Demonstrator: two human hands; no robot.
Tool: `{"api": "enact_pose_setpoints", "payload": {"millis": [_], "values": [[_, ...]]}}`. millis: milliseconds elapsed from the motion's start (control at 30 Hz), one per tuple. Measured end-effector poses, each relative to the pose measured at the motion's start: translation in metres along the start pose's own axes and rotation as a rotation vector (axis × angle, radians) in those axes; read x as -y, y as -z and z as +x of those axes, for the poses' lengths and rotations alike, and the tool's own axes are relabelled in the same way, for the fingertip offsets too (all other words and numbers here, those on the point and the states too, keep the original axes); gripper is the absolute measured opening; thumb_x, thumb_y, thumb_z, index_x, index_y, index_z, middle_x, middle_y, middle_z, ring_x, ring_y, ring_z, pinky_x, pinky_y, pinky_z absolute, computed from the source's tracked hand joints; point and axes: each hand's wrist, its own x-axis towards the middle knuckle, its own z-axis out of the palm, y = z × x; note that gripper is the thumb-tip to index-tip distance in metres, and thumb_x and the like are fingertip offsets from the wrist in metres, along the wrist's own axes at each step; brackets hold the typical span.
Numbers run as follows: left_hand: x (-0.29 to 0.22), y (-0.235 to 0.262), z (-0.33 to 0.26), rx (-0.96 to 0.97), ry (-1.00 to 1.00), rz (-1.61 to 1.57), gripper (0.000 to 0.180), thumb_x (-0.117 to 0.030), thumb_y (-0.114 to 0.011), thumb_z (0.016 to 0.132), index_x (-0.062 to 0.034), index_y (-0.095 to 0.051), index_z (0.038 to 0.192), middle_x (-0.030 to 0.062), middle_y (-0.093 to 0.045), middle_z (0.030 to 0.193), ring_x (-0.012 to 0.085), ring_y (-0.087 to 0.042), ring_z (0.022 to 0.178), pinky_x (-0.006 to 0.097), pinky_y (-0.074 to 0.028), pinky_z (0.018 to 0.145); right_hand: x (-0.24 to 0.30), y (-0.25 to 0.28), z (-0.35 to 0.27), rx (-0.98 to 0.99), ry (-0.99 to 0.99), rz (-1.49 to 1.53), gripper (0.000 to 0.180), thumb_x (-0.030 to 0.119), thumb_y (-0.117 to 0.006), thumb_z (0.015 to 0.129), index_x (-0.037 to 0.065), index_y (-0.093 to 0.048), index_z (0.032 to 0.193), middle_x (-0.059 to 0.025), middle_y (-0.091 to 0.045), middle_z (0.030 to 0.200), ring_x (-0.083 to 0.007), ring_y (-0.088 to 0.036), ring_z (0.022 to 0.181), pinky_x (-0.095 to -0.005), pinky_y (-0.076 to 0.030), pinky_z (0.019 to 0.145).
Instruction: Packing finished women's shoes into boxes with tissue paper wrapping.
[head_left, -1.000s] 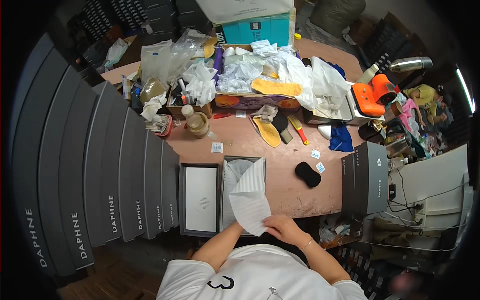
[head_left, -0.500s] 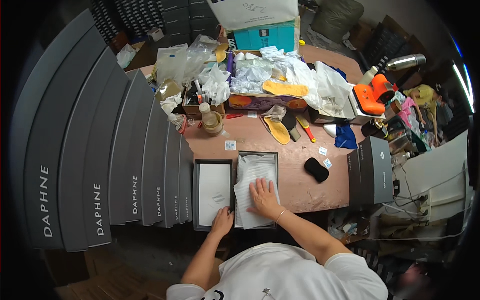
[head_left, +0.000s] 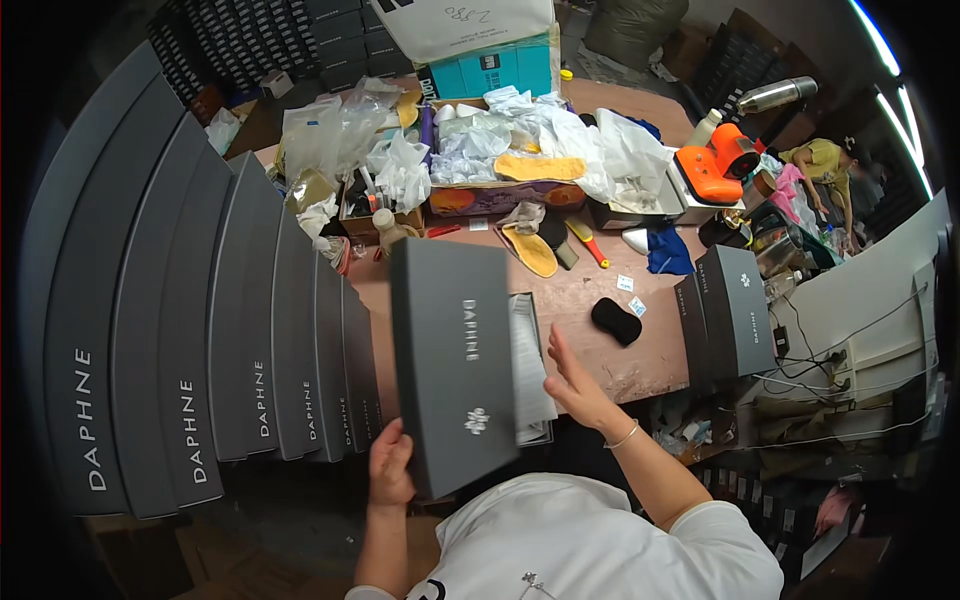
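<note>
A dark grey shoebox lid [head_left: 455, 360] is raised and tilted over the table, its outer face up. Its near left edge is gripped by my left hand [head_left: 391, 462]. Partly behind the lid stands the open shoebox [head_left: 546, 433], with white tissue paper [head_left: 530, 370] in it; the lid hides its left part. My right hand [head_left: 583, 383] is held just right of the box, fingers stretched out and holding nothing. A black sponge-like pad [head_left: 616, 321] lies on the table beyond that hand.
Tall stacks of grey shoeboxes [head_left: 165, 330] rise at the left; more boxes [head_left: 738, 310] stand at the right edge. At the back are a carton of crumpled paper [head_left: 500, 197], a glass bottle [head_left: 388, 228], an orange device [head_left: 715, 170] and a yellow-red handled tool [head_left: 588, 242]. Another person [head_left: 825, 175] works far right.
My left hand has lifted the lid off the table, turned it over and brought it rightward over the box. My right hand has left the tissue paper and moved right.
</note>
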Motion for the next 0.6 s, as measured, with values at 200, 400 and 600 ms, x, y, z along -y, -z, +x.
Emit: {"api": "enact_pose_setpoints", "payload": {"millis": [200,400,600], "values": [[0.098,0.007,0.061,0.044,-0.459,1.308,0.04,-0.028,-0.047,0.098,0.0045,-0.056,0.119,0.0189,-0.052,0.125,0.0259,-0.05,0.116,0.033,-0.039,0.097,-0.072,0.019,0.005,-0.064,-0.52,0.043,0.056,0.045,-0.051,0.094,-0.004,-0.055,0.123,-0.017,-0.065,0.104,-0.0236,-0.062,0.096,-0.034,-0.048,0.086],[0.133,0.025,0.045,-0.353,0.057,0.868,0.047,-0.028,-0.05,0.097,0.0092,-0.049,0.126,0.0181,-0.062,0.112,0.0204,-0.059,0.101,0.031,-0.045,0.09,-0.075,-0.018,0.011,-0.109,-0.277,-0.253,0.05,0.041,-0.064,0.086,-0.005,-0.063,0.107,-0.0179,-0.068,0.085,-0.0206,-0.064,0.072,-0.0344,-0.051,0.066],[0.144,0.071,0.062,-0.283,0.191,0.614,0.039,-0.025,-0.048,0.1,0.0078,-0.051,0.122,0.0113,-0.063,0.103,0.015,-0.056,0.093,0.028,-0.043,0.088,-0.105,-0.022,0.025,-0.133,-0.432,-0.092,0.065,0.051,-0.068,0.078,-0.003,-0.061,0.115,-0.0246,-0.064,0.092,-0.0309,-0.064,0.085,-0.0393,-0.049,0.077]]}}
